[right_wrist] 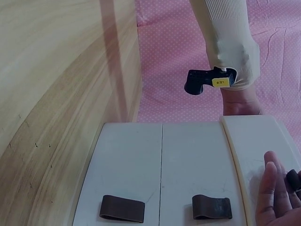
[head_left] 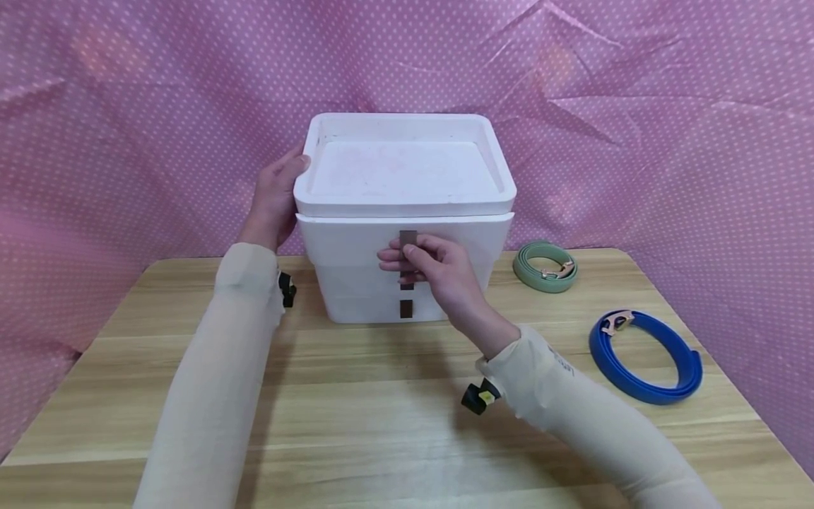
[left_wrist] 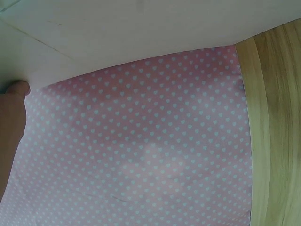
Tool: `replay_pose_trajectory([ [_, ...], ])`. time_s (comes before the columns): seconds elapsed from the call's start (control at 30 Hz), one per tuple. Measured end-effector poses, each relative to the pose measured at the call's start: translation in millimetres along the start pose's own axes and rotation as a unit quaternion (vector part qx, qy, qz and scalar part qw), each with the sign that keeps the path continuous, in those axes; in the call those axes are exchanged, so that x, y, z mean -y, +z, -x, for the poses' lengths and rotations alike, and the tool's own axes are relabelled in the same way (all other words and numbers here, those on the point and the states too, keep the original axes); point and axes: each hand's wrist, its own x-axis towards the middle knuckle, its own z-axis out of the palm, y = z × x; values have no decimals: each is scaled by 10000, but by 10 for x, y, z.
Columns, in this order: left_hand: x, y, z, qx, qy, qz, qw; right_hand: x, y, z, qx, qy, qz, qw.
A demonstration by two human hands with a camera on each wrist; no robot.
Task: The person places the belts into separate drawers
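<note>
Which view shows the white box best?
The head view: it frames the white box top to base, though the right hand hides some of the front. The right wrist view shows part of the front; the left wrist, part of a side.

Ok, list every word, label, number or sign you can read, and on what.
Nothing is legible.
Right sleeve: dark lettering, too blurred to read.
Left black wrist mount: yellow label, marks too small to read.
Right black wrist mount: yellow tag, any marks too small.

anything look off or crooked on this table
The white rectangular lid looks faintly pinkish in places, perhaps reflecting the pink dotted cloth. Otherwise nothing stands out: it sits evenly on the white tapered box.
</note>
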Motion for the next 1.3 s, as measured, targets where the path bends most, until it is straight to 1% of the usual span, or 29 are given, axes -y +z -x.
replay_pose_trajectory([
  [0.13, -3, 2, -7, 43, 26, 27, 10000, -2, -6, -13, -15, 13, 21, 10000],
  [0.47, 2, 6, -19, 69, -57, 146, 9999, 3, -10, -30, -61, 52, 4, 10000],
  [0.67, 12, 0, -27, 96, -19, 148, 9998, 5, -9, -46, -61, 67, 22, 10000],
  [0.87, -4, -12, -38, 50, -26, 45, 10000, 20, -6, -81, -52, 56, 50, 10000],
  [1.03, -16, -11, -58, 82, 39, 149, 9998, 31, -4, -103, -21, 61, 76, 10000],
  [1.3, -17, -13, -80, 42, 2, 226, 9997, 15, -7, -126, -40, 89, 102, 9999],
])
